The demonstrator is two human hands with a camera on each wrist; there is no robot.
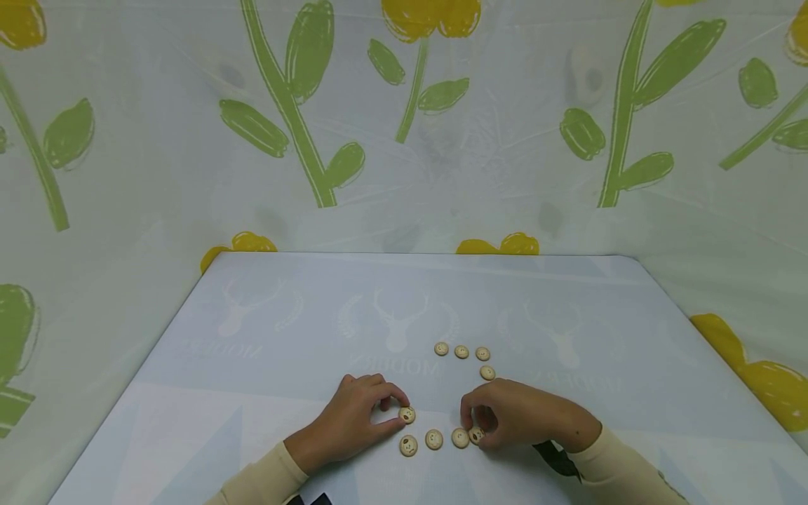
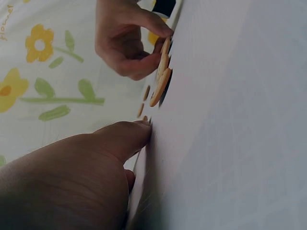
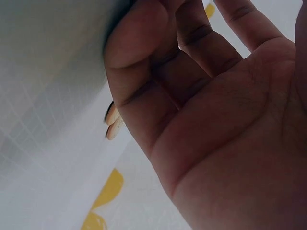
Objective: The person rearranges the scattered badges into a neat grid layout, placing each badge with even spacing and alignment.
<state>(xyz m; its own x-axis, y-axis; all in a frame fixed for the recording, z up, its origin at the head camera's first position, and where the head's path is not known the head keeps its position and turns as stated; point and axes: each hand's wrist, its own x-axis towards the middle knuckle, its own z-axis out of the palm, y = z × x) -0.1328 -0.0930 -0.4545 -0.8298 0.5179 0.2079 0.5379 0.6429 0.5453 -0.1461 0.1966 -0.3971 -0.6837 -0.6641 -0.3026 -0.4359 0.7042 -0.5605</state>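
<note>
Several small round wooden discs with printed faces lie on the table [image 1: 208,365]. My left hand [image 1: 353,414] holds one disc [image 1: 407,415] between thumb and forefinger at the table surface. Just in front of that hand lies another disc [image 1: 408,445]. My right hand [image 1: 520,414] pinches a disc [image 1: 476,435] at the right end of the near row, right beside its neighbour [image 1: 460,438]. A further disc [image 1: 433,440] lies between the hands. In the right wrist view the palm and curled fingers [image 3: 192,76] hide the pinched disc.
Beyond the right hand, a disc [image 1: 487,372] lies below the right end of a short far row, which includes a middle disc [image 1: 461,352]. A flower-printed curtain [image 1: 492,161] hangs behind the table and along its sides.
</note>
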